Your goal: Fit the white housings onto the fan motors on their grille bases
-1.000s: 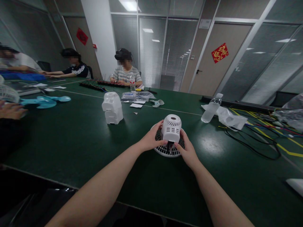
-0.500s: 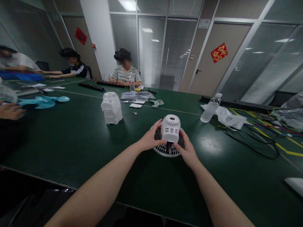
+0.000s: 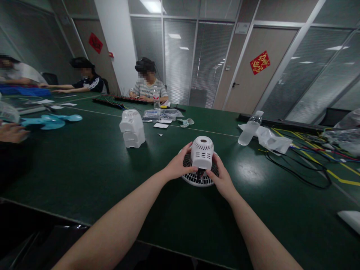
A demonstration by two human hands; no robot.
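Note:
A white vented fan motor housing [image 3: 202, 152] stands upright on a round white fan grille [image 3: 198, 180] that lies flat on the green table [image 3: 92, 165]. My left hand [image 3: 178, 165] curls round the housing's left side and the grille's rim. My right hand [image 3: 221, 179] grips the lower right of the housing, fingertips pinched near a small dark part at its base. Both hands are closed on the fan assembly.
Two stacked white housings [image 3: 132, 128] stand to the left. A water bottle [image 3: 249, 128], plastic wrap and loose cables [image 3: 303, 165] lie to the right. Blue fan blades [image 3: 52, 120] and another person's hand [image 3: 11, 132] are far left. Three people sit at the far end.
The view has drifted slightly; my hands and the fan housing hold nearly the same pose on the grille.

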